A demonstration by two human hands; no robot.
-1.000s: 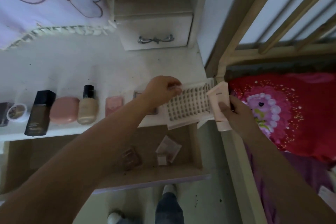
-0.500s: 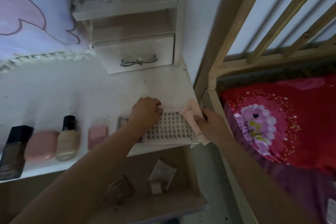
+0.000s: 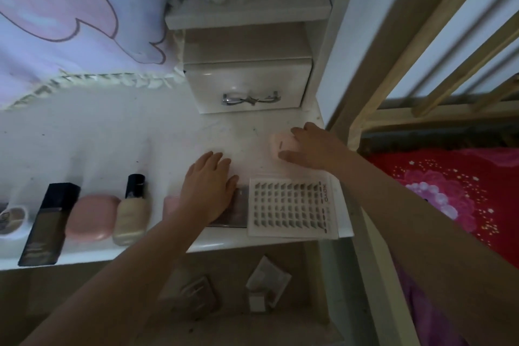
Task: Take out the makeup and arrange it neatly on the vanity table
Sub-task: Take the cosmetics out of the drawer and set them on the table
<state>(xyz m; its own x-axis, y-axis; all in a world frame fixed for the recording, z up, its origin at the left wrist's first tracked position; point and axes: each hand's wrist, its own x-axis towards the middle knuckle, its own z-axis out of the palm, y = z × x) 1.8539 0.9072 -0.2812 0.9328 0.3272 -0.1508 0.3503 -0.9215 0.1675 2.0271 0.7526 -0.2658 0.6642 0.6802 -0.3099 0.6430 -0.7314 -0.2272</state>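
Observation:
A row of makeup lies along the front of the white vanity table [image 3: 112, 149]: a small round pot [image 3: 11, 218], a dark bottle [image 3: 49, 223], a pink compact [image 3: 92, 216], a beige foundation bottle [image 3: 132, 209], a small pink case [image 3: 170, 205], a dark palette [image 3: 237, 209] and a clear lash tray [image 3: 292, 206]. My left hand [image 3: 210, 191] rests flat on the palette with straight fingers. Behind the lash tray, my right hand [image 3: 311, 149] holds a pale pink tube [image 3: 282, 143] down on the table.
An open drawer [image 3: 252, 329] below the table edge holds a clear case [image 3: 196, 293] and paper packets [image 3: 265, 284]. A small white drawer unit [image 3: 247, 84] stands at the back. A wooden bed frame [image 3: 362, 121] and red bedding [image 3: 449, 191] are on the right.
My left hand let go of the lash tray, which now lies on the table, and moved onto the palette. My right hand carried the pink tube back behind the tray.

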